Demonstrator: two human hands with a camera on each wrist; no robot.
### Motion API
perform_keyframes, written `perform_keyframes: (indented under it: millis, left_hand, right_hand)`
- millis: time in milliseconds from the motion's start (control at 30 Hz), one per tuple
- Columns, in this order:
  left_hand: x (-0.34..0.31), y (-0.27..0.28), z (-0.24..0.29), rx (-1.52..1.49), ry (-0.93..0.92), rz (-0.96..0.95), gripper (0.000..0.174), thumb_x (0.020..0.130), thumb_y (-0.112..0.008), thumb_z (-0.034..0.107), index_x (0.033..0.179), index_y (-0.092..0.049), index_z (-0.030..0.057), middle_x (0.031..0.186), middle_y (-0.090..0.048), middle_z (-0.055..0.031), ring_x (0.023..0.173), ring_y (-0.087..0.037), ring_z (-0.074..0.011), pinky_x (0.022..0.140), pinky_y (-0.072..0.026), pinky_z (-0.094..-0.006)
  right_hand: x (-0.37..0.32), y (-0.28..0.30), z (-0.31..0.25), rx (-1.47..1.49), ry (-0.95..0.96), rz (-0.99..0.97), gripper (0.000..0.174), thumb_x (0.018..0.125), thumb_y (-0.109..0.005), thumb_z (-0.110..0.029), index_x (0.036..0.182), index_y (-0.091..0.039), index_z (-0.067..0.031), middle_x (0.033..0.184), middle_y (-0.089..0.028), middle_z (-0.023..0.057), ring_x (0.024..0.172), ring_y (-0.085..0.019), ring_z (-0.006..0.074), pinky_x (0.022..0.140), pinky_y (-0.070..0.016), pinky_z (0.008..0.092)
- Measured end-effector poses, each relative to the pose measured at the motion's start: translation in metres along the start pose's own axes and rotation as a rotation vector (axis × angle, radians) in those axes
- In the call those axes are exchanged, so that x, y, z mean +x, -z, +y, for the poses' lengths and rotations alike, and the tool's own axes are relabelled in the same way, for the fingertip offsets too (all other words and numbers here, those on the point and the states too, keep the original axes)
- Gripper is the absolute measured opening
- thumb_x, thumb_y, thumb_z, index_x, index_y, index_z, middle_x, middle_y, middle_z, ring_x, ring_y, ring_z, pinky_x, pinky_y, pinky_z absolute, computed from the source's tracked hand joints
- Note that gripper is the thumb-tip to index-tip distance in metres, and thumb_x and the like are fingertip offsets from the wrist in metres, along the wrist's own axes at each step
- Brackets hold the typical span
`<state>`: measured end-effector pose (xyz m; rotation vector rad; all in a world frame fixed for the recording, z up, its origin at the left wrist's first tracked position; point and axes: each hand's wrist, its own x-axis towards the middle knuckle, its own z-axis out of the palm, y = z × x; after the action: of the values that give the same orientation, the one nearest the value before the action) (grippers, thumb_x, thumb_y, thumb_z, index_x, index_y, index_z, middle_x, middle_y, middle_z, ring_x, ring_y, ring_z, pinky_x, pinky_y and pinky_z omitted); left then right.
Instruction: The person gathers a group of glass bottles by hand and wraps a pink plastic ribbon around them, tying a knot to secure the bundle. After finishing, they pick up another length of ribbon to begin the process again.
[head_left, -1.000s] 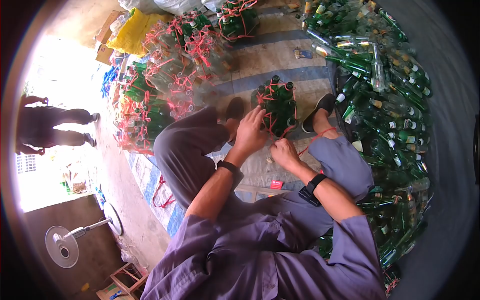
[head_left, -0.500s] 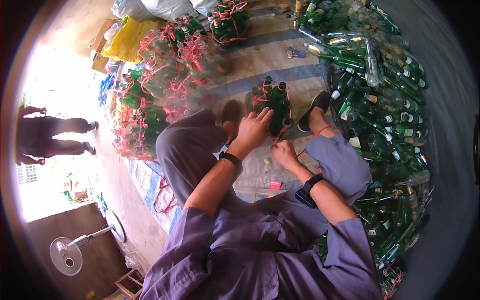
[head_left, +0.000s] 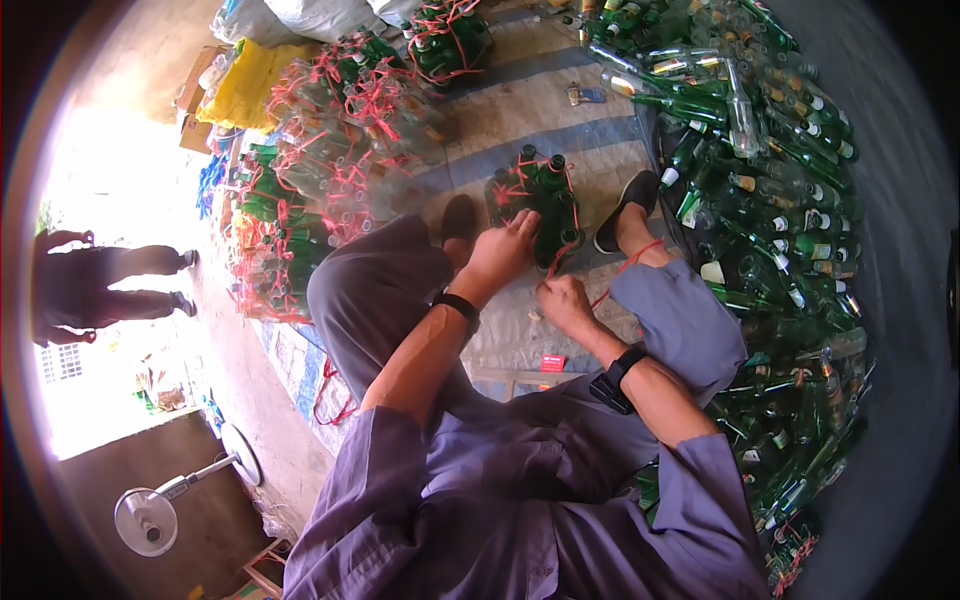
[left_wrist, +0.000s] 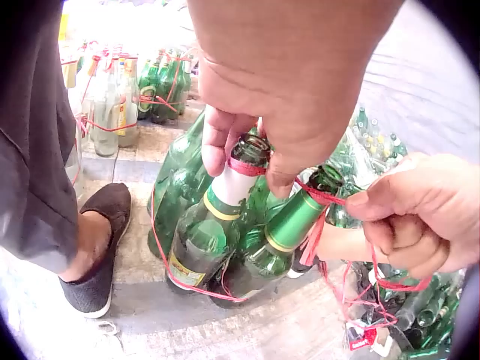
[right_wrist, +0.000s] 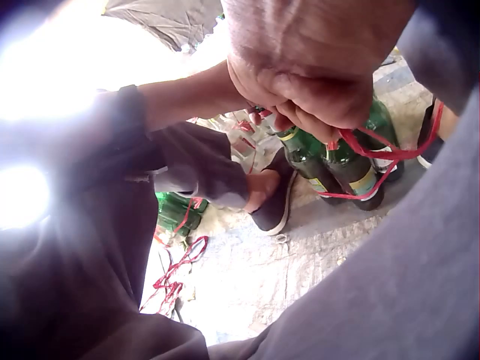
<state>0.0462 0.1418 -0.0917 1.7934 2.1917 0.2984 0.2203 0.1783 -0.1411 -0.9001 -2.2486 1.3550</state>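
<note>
A bundle of green glass bottles [head_left: 549,180] stands upright on the sheet between the feet, with red string round its necks and sides. My left hand [head_left: 500,252] reaches over its near side. In the left wrist view its fingers and thumb hold a bottle neck with a white band [left_wrist: 231,186]. Beside it is a bottle with a green foil neck [left_wrist: 291,222]. My right hand [head_left: 566,305], just right of the bundle, pinches the red string [left_wrist: 336,199], drawn taut from that foil-covered neck. A loose length of it hangs below the hand.
Loose bottles [head_left: 790,220] are heaped along the right. Tied bottle bundles [head_left: 345,140] stand at the upper left, near a yellow sack [head_left: 245,88]. A small red packet [head_left: 552,363] lies near the lap. At the far left are a person [head_left: 100,285] and a fan [head_left: 146,521].
My left hand has shifted right across the bundle, onto its nearer necks. My right hand keeps its pinch on the string, almost in place. The head view has drifted slightly.
</note>
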Motion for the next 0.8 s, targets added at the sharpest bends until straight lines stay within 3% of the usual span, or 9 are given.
perform_keyframes:
  millis: [333, 400, 500, 533, 600, 733, 800]
  left_hand:
    - [0.000, -0.011, -0.002, 0.008, -0.029, 0.073, 0.067, 0.074, -0.068, 0.012, 0.136, -0.043, 0.0025, 0.134, -0.053, -0.0174, 0.081, -0.068, -0.0348, 0.065, -0.0554, -0.0427]
    - [0.001, -0.013, -0.003, 0.051, -0.126, 0.256, 0.048, 0.079, -0.062, 0.012, 0.124, -0.047, 0.0036, 0.107, -0.059, -0.0105, 0.063, -0.065, -0.0289, 0.050, -0.0506, -0.0399]
    - [0.002, -0.014, -0.002, 0.061, -0.115, 0.264, 0.045, 0.080, -0.061, 0.012, 0.122, -0.048, 0.0043, 0.104, -0.059, -0.0095, 0.062, -0.065, -0.0288, 0.048, -0.0501, -0.0397]
    - [0.002, -0.013, -0.002, 0.062, -0.114, 0.265, 0.045, 0.080, -0.061, 0.012, 0.122, -0.048, 0.0043, 0.104, -0.059, -0.0095, 0.062, -0.065, -0.0288, 0.048, -0.0501, -0.0397]
    - [0.002, -0.011, -0.002, 0.038, -0.016, 0.091, 0.060, 0.076, -0.065, 0.012, 0.132, -0.045, 0.0031, 0.128, -0.057, -0.0138, 0.079, -0.068, -0.0343, 0.063, -0.0551, -0.0423]
    - [0.003, -0.014, -0.003, 0.022, -0.004, 0.099, 0.058, 0.076, -0.066, 0.012, 0.131, -0.046, 0.0041, 0.125, -0.059, -0.0126, 0.078, -0.067, -0.0341, 0.063, -0.0547, -0.0427]
    - [0.004, -0.018, -0.004, 0.050, -0.098, 0.281, 0.041, 0.081, -0.061, 0.012, 0.120, -0.050, 0.0063, 0.099, -0.061, -0.0086, 0.061, -0.065, -0.0296, 0.048, -0.0503, -0.0407]
  right_hand:
    - [-0.006, 0.002, -0.011, -0.062, -0.035, -0.137, 0.028, 0.083, -0.055, -0.016, 0.069, -0.063, 0.0055, 0.071, -0.059, 0.0287, 0.073, -0.063, 0.0446, 0.067, -0.0503, 0.0499]
    - [-0.007, 0.001, -0.010, -0.073, -0.053, -0.156, 0.027, 0.082, -0.054, -0.014, 0.067, -0.064, 0.0061, 0.069, -0.060, 0.0291, 0.072, -0.064, 0.0445, 0.070, -0.0517, 0.0508]
    - [-0.008, 0.001, -0.012, -0.100, -0.033, -0.156, 0.027, 0.082, -0.055, -0.015, 0.070, -0.064, 0.0067, 0.071, -0.058, 0.0296, 0.071, -0.062, 0.0456, 0.062, -0.0491, 0.0496]
    - [-0.008, 0.003, -0.014, -0.117, -0.048, -0.182, 0.027, 0.083, -0.054, -0.015, 0.071, -0.064, 0.0064, 0.071, -0.060, 0.0297, 0.072, -0.063, 0.0458, 0.067, -0.0503, 0.0511]
    - [-0.008, 0.006, -0.018, -0.134, -0.062, -0.208, 0.027, 0.083, -0.053, -0.015, 0.071, -0.065, 0.0061, 0.072, -0.061, 0.0299, 0.074, -0.064, 0.0460, 0.073, -0.0515, 0.0525]
    - [-0.008, 0.015, -0.025, -0.110, -0.050, -0.233, 0.027, 0.083, -0.052, -0.015, 0.072, -0.065, 0.0054, 0.073, -0.061, 0.0298, 0.074, -0.063, 0.0464, 0.073, -0.0509, 0.0527]
    - [-0.008, 0.017, -0.028, -0.104, -0.053, -0.238, 0.027, 0.083, -0.052, -0.015, 0.072, -0.066, 0.0051, 0.073, -0.061, 0.0297, 0.074, -0.063, 0.0467, 0.072, -0.0507, 0.0526]
